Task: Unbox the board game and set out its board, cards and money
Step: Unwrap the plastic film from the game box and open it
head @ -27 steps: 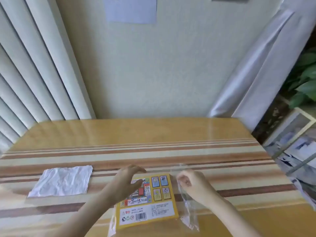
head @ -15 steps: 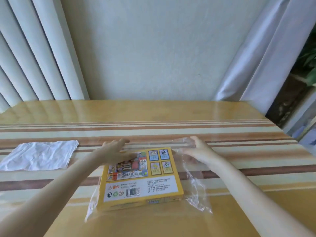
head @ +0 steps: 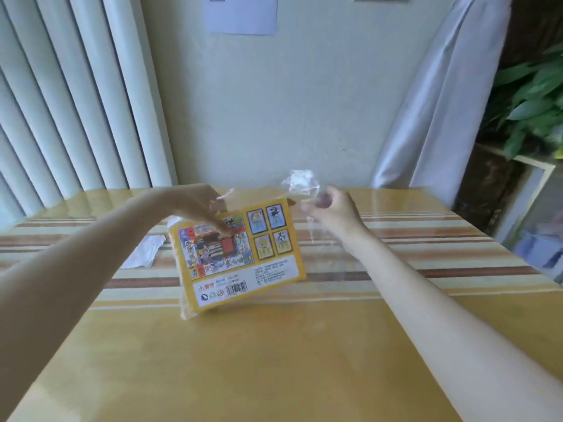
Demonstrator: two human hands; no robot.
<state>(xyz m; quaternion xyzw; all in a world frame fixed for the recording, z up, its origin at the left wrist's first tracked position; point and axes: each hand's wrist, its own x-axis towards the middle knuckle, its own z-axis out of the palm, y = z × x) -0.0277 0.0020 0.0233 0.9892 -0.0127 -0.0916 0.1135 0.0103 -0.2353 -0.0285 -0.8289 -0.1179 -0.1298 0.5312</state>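
Striped wooden worktop (head: 304,360) against pale wall, vertical blinds (head: 61,102) far left, grey curtain (head: 432,102) and green plant (head: 530,105) right. Left hand (head: 199,205) curled over top edge of yellow game box (head: 240,257), fingers on printed back, box tilted up on near edge, still partly inside clear plastic bag (head: 307,196). Right hand (head: 333,208) fisted, pinching bag's loose mouth just beside box's upper right corner. Bag film trailing down right side and under box. Crumpled white tissue (head: 143,254) on worktop behind left forearm, partly hidden. Paper sheet (head: 242,13) on wall above.
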